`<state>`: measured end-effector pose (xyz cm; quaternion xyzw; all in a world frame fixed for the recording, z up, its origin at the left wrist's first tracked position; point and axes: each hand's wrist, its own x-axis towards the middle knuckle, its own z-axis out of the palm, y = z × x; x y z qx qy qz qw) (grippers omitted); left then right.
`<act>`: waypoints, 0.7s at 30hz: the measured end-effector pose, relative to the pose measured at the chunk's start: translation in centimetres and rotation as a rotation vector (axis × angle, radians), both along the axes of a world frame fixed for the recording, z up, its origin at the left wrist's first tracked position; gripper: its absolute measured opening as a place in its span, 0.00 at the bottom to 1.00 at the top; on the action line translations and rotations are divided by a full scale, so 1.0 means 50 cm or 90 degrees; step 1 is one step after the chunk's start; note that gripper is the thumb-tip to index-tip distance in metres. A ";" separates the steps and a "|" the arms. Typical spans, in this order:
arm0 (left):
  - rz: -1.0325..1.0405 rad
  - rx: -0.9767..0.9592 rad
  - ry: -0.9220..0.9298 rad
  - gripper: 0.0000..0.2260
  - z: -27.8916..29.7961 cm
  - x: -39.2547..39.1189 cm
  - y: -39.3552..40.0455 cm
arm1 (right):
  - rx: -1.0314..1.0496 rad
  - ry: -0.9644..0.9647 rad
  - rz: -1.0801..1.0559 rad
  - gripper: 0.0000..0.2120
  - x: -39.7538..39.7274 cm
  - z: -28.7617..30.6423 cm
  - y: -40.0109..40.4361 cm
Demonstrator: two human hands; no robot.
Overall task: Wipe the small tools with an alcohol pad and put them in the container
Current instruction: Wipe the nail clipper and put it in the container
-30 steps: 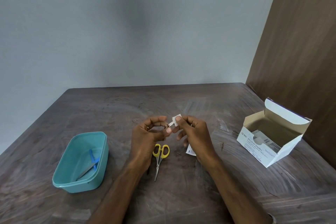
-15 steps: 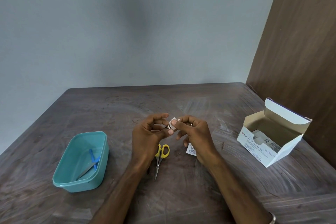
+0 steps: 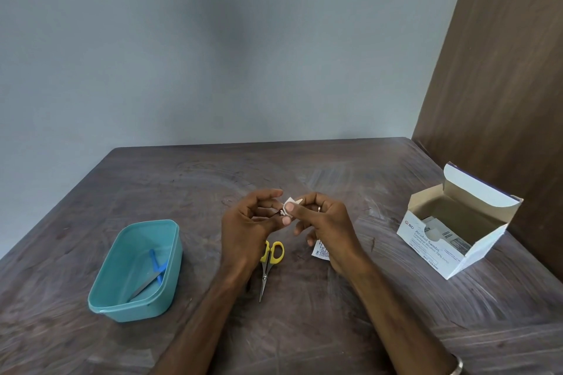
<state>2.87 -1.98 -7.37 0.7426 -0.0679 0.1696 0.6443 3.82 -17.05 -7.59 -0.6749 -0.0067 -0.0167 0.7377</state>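
The alcohol pad (image 3: 288,203), pinched by the right hand (image 3: 327,222), wraps a small tool gripped in the left hand (image 3: 246,224); the container (image 3: 137,271) lies left, nearer that hand. Yellow scissors (image 3: 268,265) wait on the counter (image 3: 304,329).

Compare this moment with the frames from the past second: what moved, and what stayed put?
The right hand has folded the alcohol pad down around the small tool's tip, which the left hand still pinches. The yellow scissors, torn wrapper, teal container and swab box have not moved.
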 end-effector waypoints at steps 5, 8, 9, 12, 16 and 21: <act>-0.009 -0.005 0.005 0.20 0.003 -0.001 0.000 | 0.001 -0.007 -0.015 0.10 0.000 0.000 -0.002; -0.005 -0.017 0.008 0.19 0.004 -0.001 0.001 | -0.002 -0.011 -0.006 0.10 0.001 -0.001 -0.003; -0.001 -0.022 0.010 0.19 0.004 -0.001 0.001 | -0.004 -0.013 0.001 0.10 0.002 -0.002 -0.004; 0.011 -0.059 0.025 0.19 0.004 0.001 0.002 | -0.010 -0.017 0.012 0.08 0.003 -0.002 -0.006; 0.010 -0.054 0.022 0.19 0.002 0.001 0.004 | -0.003 -0.014 0.011 0.06 0.002 -0.004 -0.005; -0.003 -0.072 0.024 0.17 0.000 0.004 0.005 | -0.002 -0.025 0.007 0.10 0.003 -0.008 -0.004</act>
